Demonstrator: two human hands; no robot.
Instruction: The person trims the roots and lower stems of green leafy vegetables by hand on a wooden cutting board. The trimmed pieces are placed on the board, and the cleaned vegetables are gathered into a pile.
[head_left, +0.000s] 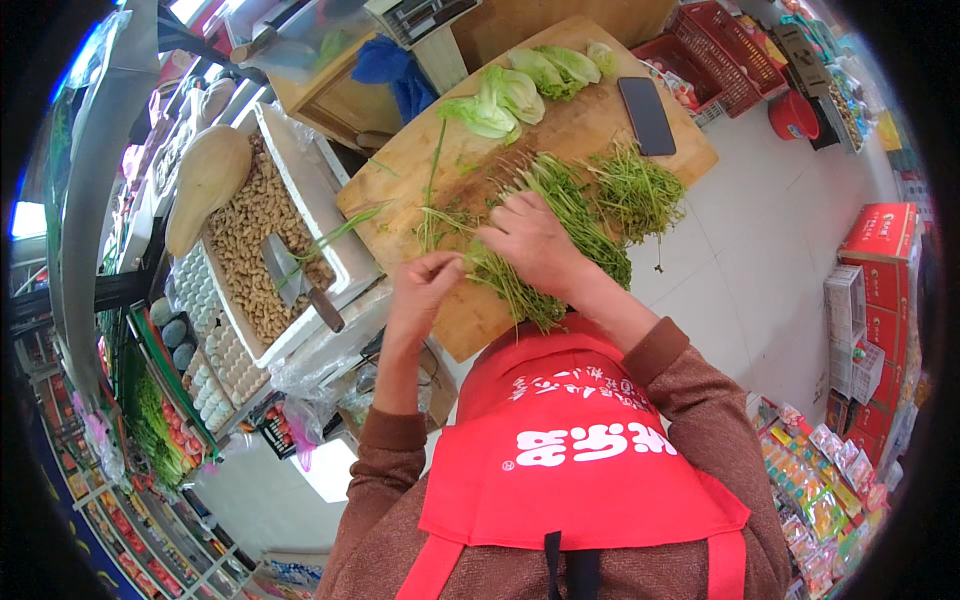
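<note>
My left hand (429, 283) is at the near left edge of the wooden cutting board (465, 322). Its thumb and forefinger pinch together at the tip of a small green sprig. Curled over a loose bunch of thin-stemmed leafy greens (517, 289), my right hand (536, 241) grips some stems and hides part of them. A thicker bundle of the same greens (574, 199) lies just beyond it. To the right is another leafy pile (637, 187). Loose stems and leaf bits are scattered left of my hands.
Lettuce heads (495, 105) and a smartphone (646, 116) lie on the board's far part. At left, a cleaver (289, 274) rests on peanuts (255, 217) in a white foam box (360, 255), near a squash (210, 180) and egg trays (199, 281). Red crates (727, 56) stand far right.
</note>
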